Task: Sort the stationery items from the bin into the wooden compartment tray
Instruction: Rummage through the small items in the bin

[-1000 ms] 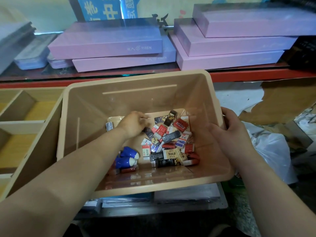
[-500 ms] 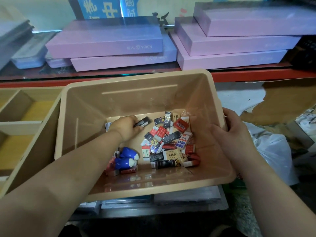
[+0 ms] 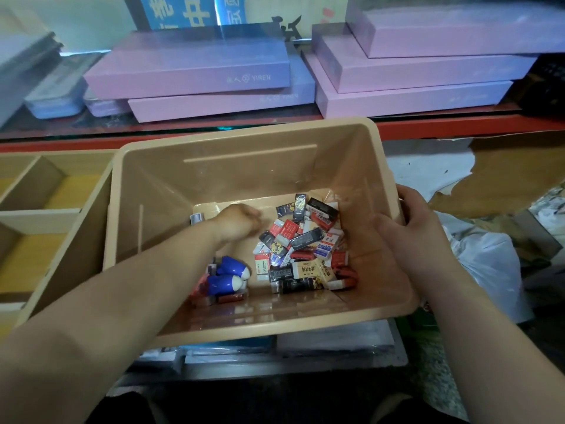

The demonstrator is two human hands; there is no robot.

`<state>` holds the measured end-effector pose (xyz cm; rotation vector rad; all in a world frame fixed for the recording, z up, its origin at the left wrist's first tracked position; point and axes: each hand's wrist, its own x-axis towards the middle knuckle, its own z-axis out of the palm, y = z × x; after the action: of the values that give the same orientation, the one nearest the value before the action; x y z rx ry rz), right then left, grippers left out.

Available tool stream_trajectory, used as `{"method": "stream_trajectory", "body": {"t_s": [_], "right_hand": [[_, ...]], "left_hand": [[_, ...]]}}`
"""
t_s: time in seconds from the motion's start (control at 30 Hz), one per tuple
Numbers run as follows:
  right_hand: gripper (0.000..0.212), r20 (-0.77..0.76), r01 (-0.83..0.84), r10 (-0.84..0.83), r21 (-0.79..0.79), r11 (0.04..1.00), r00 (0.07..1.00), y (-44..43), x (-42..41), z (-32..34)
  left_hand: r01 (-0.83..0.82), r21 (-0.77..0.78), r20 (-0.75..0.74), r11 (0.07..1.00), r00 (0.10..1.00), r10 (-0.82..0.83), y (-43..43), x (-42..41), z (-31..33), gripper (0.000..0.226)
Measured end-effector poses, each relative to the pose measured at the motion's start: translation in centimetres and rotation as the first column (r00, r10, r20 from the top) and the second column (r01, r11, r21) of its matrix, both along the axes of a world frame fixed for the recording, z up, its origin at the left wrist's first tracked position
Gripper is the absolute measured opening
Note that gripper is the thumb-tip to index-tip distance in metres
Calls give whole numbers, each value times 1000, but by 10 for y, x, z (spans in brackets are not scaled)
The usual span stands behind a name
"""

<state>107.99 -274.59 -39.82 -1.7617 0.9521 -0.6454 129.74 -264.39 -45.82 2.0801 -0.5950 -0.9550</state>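
A red-edged shelf (image 3: 458, 125) with a glossy top runs across the back. It carries stacked flat pink boxes (image 3: 189, 68), and two of them are printed "YIREN" on the front edge. Behind them stands a blue sign (image 3: 180, 10) with white Chinese characters. Torn brown cardboard (image 3: 504, 179) and a white plastic bag (image 3: 489, 264) lie to the right.

The beige plastic bin (image 3: 244, 179) sits in the middle on flat wrapped packs (image 3: 336, 335). The wooden compartment tray (image 3: 39, 214) touches its left side. A heap of erasers (image 3: 305, 249) in red, black and white sleeves lies toward the right edge of the bin's floor; one white sleeve reads "2B". Two blue-and-white plastic pieces (image 3: 226, 275) lie near the front left corner.

The left hand (image 3: 237, 221) is down on the bin's floor beside the heap with its fingers curled under. I cannot tell whether it holds anything. The right hand (image 3: 419, 221) grips the bin's right rim, thumb against the inner wall.
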Motion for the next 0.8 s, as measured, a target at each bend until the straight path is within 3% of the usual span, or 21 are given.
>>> {"method": "stream_trajectory", "body": {"t_s": [0.07,0.13,0.23,0.43,0.6,0.8], "right_hand": [[37,-1,5,-5,-7,1000,1000,0,1,0],[37,10,9,-9,-11,1000,1000,1,1,0],[37,12,8,-8,-12,1000,1000,1,1,0],[35,26,-1,1,-10,1000,1000,1,1,0],[34,25,1,-1,-7,1000,1000,1,1,0],[34,19,-4,4,4,1000,1000,1,0,0]], "left_hand": [[192,229,28,954,979,-203,20,11,-1,23],[320,440,58,839,922,-382,31,16,-4,26],[341,542,126,768,870,-476,29,12,-8,29],[316,371,115,873,917,-381,18,-4,-19,25],[157,160,-15,975,988,-156,13,-11,-23,24],[-7,27,-133,1000,991,11,-7,-22,-14,38]]}}
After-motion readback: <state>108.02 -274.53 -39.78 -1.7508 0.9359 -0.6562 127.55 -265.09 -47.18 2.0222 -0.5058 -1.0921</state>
